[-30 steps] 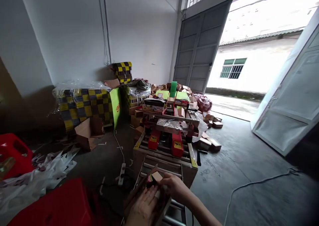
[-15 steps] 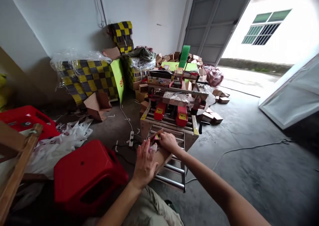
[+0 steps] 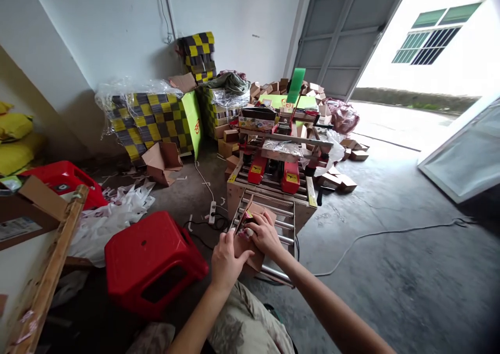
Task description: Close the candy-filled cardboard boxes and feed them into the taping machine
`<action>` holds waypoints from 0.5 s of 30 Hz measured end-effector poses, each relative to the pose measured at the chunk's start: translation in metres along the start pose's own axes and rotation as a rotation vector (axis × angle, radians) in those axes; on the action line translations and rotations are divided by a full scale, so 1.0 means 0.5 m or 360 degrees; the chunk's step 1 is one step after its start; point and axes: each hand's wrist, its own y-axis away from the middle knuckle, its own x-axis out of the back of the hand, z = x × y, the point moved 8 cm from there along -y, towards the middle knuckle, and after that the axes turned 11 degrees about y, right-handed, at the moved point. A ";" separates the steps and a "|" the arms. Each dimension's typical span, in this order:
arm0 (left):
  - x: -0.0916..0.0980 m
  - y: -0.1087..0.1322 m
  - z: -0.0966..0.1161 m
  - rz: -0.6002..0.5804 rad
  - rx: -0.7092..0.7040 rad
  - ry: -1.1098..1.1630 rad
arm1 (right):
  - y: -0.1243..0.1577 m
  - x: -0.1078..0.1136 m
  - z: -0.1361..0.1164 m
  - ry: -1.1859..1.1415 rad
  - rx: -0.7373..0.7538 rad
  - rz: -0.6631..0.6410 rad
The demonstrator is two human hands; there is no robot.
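An open cardboard box lies on the metal rollers in front of me, with small colourful packets at its opening. My left hand is at the box's left side, fingers bent over its edge and thumb stretched toward the flap. Over the opening, my right hand has its fingers curled down onto the packets; what its fingertips grip is too small to make out. Beyond the rollers stands a sealing machine with two red blocks.
A red stool stands at the left, near white plastic bags and a wood-edged table. A power strip lies left of the rollers. Checkered stacks and small boxes surround the machine.
The view has shifted slightly left. My right hand has moved from the box's far edge down over the packets, and my left hand's flat fingers have bent around the edge.
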 end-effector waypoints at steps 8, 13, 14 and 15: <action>-0.035 -0.087 -0.090 -0.0192 0.0374 0.1148 | 0.009 0.029 -0.017 -0.0280 0.0253 0.0115; -0.131 -0.100 -0.094 -0.0555 0.0706 0.1820 | -0.008 -0.001 -0.024 -0.0273 0.0324 -0.0222; -0.145 -0.097 -0.088 -0.0661 0.0735 0.1877 | -0.014 -0.003 -0.019 -0.0287 0.0323 -0.0248; -0.156 -0.094 -0.082 -0.0760 0.0730 0.1894 | -0.019 -0.005 -0.014 -0.0307 0.0336 -0.0259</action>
